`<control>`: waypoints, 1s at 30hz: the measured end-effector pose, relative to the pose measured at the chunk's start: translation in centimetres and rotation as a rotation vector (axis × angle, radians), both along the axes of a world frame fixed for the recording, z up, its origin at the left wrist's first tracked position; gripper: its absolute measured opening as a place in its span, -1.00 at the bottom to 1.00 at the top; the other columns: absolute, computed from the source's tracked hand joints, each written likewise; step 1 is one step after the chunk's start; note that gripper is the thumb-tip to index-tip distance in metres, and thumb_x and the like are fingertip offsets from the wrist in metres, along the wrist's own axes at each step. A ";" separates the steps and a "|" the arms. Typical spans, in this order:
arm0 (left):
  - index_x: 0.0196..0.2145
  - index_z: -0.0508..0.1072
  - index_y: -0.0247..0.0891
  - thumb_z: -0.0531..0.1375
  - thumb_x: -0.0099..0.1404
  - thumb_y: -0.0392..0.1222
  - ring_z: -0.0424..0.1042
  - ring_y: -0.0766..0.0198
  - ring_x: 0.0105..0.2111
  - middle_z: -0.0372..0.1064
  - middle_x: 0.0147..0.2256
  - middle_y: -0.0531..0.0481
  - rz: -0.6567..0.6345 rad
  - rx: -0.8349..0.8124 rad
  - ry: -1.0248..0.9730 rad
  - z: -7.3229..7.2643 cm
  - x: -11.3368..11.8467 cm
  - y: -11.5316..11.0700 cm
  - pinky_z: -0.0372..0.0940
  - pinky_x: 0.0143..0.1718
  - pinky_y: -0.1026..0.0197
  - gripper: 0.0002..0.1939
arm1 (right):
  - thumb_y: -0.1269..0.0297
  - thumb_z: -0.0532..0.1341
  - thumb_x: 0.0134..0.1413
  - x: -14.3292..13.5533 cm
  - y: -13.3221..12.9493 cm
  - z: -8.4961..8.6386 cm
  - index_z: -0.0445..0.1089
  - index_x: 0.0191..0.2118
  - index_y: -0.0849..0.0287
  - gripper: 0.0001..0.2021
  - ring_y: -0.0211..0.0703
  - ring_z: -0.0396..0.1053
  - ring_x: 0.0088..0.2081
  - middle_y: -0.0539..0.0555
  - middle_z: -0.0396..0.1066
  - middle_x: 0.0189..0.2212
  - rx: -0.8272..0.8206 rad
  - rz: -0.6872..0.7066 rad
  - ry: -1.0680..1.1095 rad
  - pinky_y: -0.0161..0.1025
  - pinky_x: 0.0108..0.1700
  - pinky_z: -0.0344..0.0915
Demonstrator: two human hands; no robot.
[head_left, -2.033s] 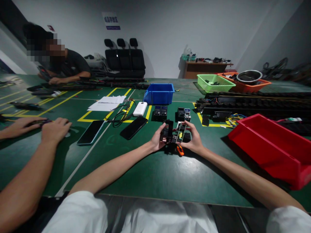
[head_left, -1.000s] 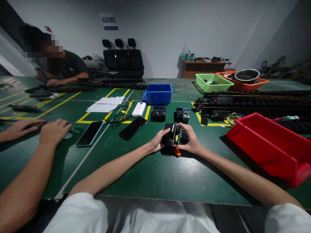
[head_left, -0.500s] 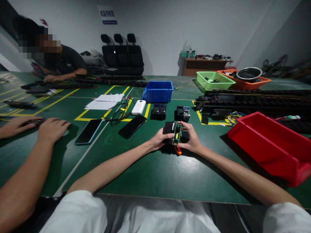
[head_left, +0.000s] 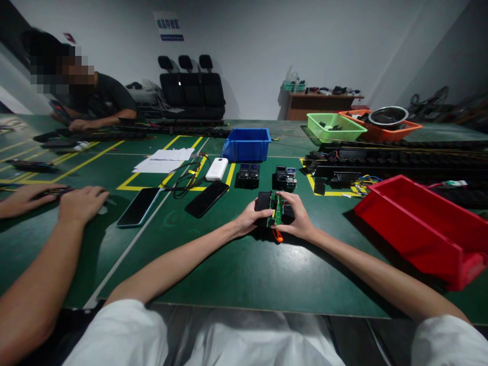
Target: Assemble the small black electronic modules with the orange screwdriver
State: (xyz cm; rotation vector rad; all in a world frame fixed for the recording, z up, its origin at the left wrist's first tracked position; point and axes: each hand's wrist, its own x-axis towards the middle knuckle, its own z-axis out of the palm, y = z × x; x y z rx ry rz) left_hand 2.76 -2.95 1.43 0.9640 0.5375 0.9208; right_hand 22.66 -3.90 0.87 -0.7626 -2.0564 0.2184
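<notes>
Between both hands, just above the green table [head_left: 213,264], is a black electronic module [head_left: 263,202] with green circuit boards [head_left: 278,209] exposed on its right side. My left hand [head_left: 247,219] is closed round the black housing, thumb across its front. The fingers and thumb of my right hand [head_left: 299,216] pinch the edges of the right-hand circuit board. Below the boards an orange-handled piece [head_left: 278,235] shows; its kind is unclear. Beyond my hands stand a pair of black modules [head_left: 249,175] and another pair [head_left: 285,176], one with its board bare.
A red bin [head_left: 419,229] lies to the right, a blue bin [head_left: 247,145] ahead. Two phones [head_left: 208,199], a white power bank [head_left: 217,169] and papers [head_left: 162,160] sit left of centre. A co-worker's hands [head_left: 82,203] rest at far left; another person [head_left: 102,96] sits across.
The right-hand circuit board has come closer to the black housing and turned to show more of its green face. My right hand has moved slightly left with it.
</notes>
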 end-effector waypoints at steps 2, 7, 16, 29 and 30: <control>0.03 0.34 -0.32 0.43 -0.01 -0.19 0.45 0.18 -0.15 0.42 -0.07 -0.16 0.008 0.005 -0.006 0.0 0.1 -0.1 0.31 -0.07 0.15 -0.35 | 0.07 0.44 -0.18 0.0 -0.1 0.0 -0.03 0.32 0.00 -0.04 0.22 0.16 0.19 0.22 0.18 0.20 -0.023 0.009 -0.005 0.21 0.12 0.29; 0.06 0.33 -0.32 0.41 0.02 -0.19 0.46 0.20 -0.19 0.42 -0.07 -0.17 0.036 -0.031 0.002 0.0 0.0 -0.1 0.33 -0.11 0.15 -0.35 | 0.14 0.42 -0.16 -0.2 -0.2 0.1 -0.06 0.34 0.02 -0.05 0.21 0.10 0.24 0.23 0.09 0.24 -0.097 0.033 0.013 0.14 0.07 0.36; 0.04 0.36 -0.33 0.40 0.04 -0.15 0.48 0.22 -0.23 0.46 -0.09 -0.18 -0.006 -0.051 0.006 -0.1 -0.2 0.1 0.33 -0.15 0.21 -0.38 | 0.14 0.43 -0.14 -0.3 -0.1 0.2 0.05 0.28 0.01 -0.14 0.19 0.17 0.21 0.23 0.17 0.20 -0.089 0.077 0.072 0.09 0.01 0.41; 0.05 0.36 -0.32 0.39 0.08 -0.11 0.48 0.23 -0.26 0.47 -0.10 -0.17 -0.046 -0.061 0.001 0.0 -0.3 0.0 0.33 -0.20 0.23 -0.40 | 0.07 0.42 -0.13 -0.2 -0.1 0.1 0.06 0.26 0.05 -0.16 0.19 0.20 0.20 0.26 0.19 0.20 -0.084 0.068 0.071 0.09 0.00 0.40; 0.04 0.36 -0.31 0.39 0.08 -0.11 0.48 0.24 -0.26 0.46 -0.10 -0.16 -0.042 -0.062 0.001 0.1 -0.3 0.0 0.33 -0.20 0.23 -0.40 | 0.07 0.42 -0.13 -0.2 -0.1 0.1 0.06 0.26 0.05 -0.16 0.19 0.20 0.20 0.26 0.19 0.19 -0.084 0.064 0.068 0.09 0.00 0.40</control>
